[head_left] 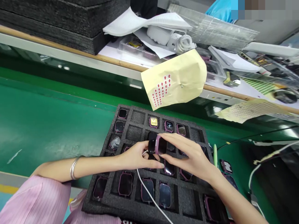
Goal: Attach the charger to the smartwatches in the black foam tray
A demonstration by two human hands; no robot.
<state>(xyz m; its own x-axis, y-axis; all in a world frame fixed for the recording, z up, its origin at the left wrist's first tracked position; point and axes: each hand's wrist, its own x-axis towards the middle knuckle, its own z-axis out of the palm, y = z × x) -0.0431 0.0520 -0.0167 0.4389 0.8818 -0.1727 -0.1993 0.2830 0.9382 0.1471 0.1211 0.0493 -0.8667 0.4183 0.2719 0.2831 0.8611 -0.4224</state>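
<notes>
My right hand [191, 152] pinches a purple-framed smartwatch body [161, 145] by its edges, thumb and fingers closed on it. My left hand [137, 154] is closed round a white cable [146, 183] just left of the watch. Against the watch's left side is a black piece with a dark face [152, 143]; I cannot tell whether my left fingers grip it. Below both hands lies a black foam tray [190, 199] with smartwatch bodies in many of its pockets. One watch [153, 121] has a lit yellow face. Another watch [169, 125] shows a dark dial.
The tray rests on a green mat [46, 118]. Behind runs a shelf with stacked black foam [51, 25], papers, a coiled white cable [184, 44] and plastic trays. A yellow sticker sheet [177, 81] hangs over its edge. Loose watches [226, 166] and cables lie at right.
</notes>
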